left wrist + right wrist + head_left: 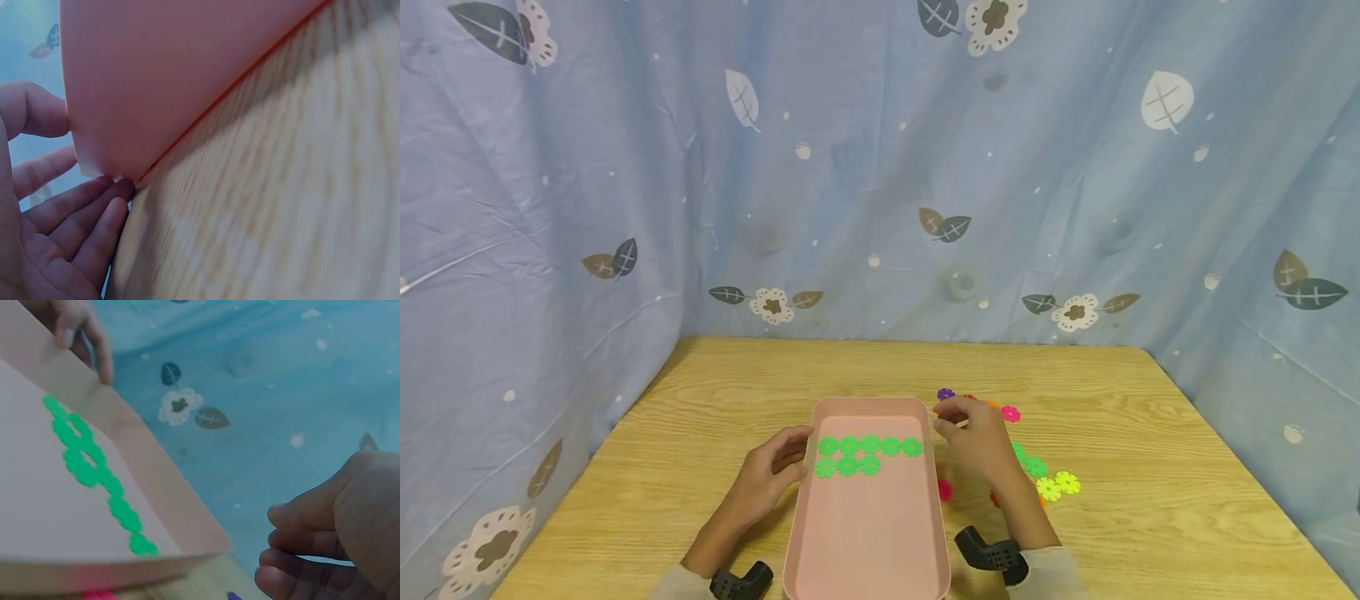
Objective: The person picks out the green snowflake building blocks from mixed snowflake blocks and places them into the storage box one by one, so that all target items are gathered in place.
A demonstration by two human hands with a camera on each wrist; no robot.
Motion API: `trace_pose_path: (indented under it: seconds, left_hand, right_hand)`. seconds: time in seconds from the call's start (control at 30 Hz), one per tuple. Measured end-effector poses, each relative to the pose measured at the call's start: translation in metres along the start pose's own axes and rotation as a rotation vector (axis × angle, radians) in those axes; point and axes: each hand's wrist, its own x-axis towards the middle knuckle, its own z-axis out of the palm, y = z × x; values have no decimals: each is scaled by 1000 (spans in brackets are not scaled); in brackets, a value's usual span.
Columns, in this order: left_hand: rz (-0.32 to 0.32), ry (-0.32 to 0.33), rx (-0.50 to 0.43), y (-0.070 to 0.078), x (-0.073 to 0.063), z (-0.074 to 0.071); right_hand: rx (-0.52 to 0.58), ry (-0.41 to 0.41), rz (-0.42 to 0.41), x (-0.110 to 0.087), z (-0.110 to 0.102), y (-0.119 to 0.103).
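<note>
A pink rectangular tray [872, 542] lies lengthwise before me on the table. Green snowflake discs [847, 466] form two rows across its far part, the back row longer than the front one. My left hand [763, 475] rests against the tray's left side; in the left wrist view its extended fingertips [115, 209] meet the outer wall near the bottom edge. Beside the far right corner is my right hand [977, 437], apart from the rim. In the right wrist view its fingers [294, 565] are loosely bent near the thumb, and nothing shows between them.
Right of the tray, loose discs lie scattered on the wooden table [1150, 533]: yellow ones [1057, 486], green ones [1030, 462], a purple one [946, 393] and pink ones [1011, 413]. My right arm partly covers some. A blue patterned curtain [865, 167] surrounds the table's back and sides.
</note>
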Motion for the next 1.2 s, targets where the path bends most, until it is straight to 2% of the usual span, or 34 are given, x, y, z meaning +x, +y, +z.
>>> trace_pose_path:
  seconds: [0.23,0.37,0.53,0.83,1.07,1.2]
  left_hand:
    - [-19,6,-11,2,0,1]
    - [-30,19,6,1,1,1]
    - [-26,25,17,0,1,1]
    - [17,25,9,-3,1,2]
    - [13,11,1,-1,0,2]
    - [13,3,-4,0,0,1]
  right_hand:
    - [-82,-5,-32,3,-19,11]
    - [-131,-17,-21,4,-28,19]
    - [-154,-10,23,4,-35,36]
    - [-109,-20,135,-2,-48,58]
    - [-189,-23,130,-8,-63,69]
    - [-197,-54,162,-9,-67,72]
